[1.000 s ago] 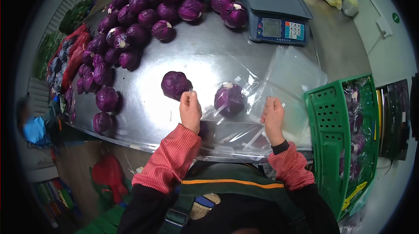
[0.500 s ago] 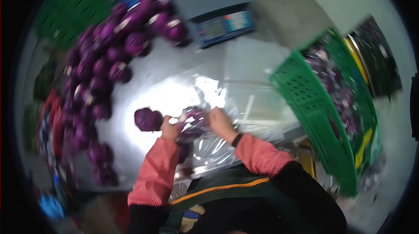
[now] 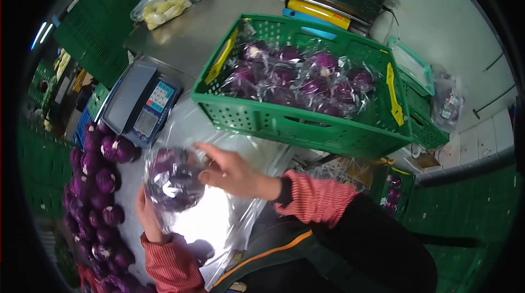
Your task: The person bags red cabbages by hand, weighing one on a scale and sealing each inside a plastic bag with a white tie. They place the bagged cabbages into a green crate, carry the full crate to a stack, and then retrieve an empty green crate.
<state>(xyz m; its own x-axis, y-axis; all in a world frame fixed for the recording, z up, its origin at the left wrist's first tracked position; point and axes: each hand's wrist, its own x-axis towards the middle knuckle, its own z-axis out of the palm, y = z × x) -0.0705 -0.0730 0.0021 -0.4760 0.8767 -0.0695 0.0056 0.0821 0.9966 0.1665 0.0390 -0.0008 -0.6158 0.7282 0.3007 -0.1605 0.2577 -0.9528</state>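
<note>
A red cabbage in a clear plastic bag (image 3: 174, 183) is held above the metal table, between my two hands. My left hand (image 3: 149, 213) is closed around its left and lower side, partly hidden behind the shiny film. From the right, my right hand (image 3: 232, 173) grips the wrapped cabbage, with thumb and fingers on the film. Beneath them lies a stack of flat clear bags (image 3: 246, 205) along the table edge. A loose dark cabbage (image 3: 201, 250) rests on the table near my left sleeve.
A green crate (image 3: 306, 112) with several bagged cabbages stands just beyond my right hand. A blue-grey scale (image 3: 139, 101) sits at the far left. Unwrapped red cabbages (image 3: 95, 200) are piled along the table's left side. Yellow-green vegetables (image 3: 167, 11) lie on the back counter.
My view has swung right, toward the crate. The bagged cabbage is now raised off the table between both hands, and my right hand has shifted onto its right side.
</note>
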